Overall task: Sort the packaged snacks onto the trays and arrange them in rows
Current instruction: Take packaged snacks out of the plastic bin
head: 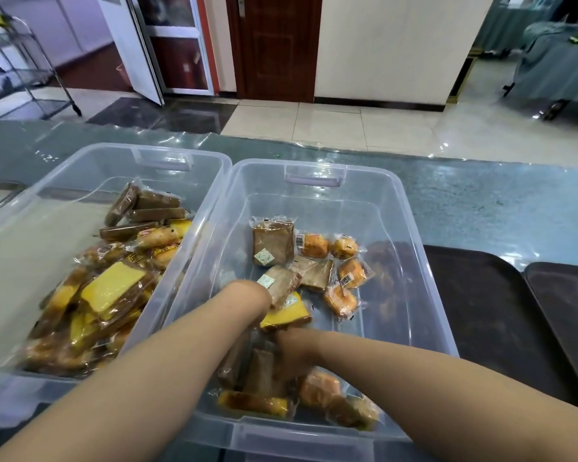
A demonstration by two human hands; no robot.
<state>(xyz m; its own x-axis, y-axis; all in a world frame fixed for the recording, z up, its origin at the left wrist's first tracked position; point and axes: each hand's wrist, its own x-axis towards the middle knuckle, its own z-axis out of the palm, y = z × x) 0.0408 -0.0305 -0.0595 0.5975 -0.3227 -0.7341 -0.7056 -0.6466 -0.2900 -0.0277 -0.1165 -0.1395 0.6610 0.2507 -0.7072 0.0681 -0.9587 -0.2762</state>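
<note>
Packaged snacks (274, 250), clear-wrapped brown slices, yellow cakes and orange buns, lay loose in two clear bins (414, 261) beside dark trays (481, 311). Left hand (252, 291) gripped a brown slice (282, 283); right hand (292, 345) buried, grip unclear.

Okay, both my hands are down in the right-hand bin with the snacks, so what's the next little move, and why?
Probably lift the left hand out with the brown packet it seems to grip and carry it to the nearer dark tray. Both trays look bare, so sorting has barely begun. The right hand's grip is unclear.
</note>
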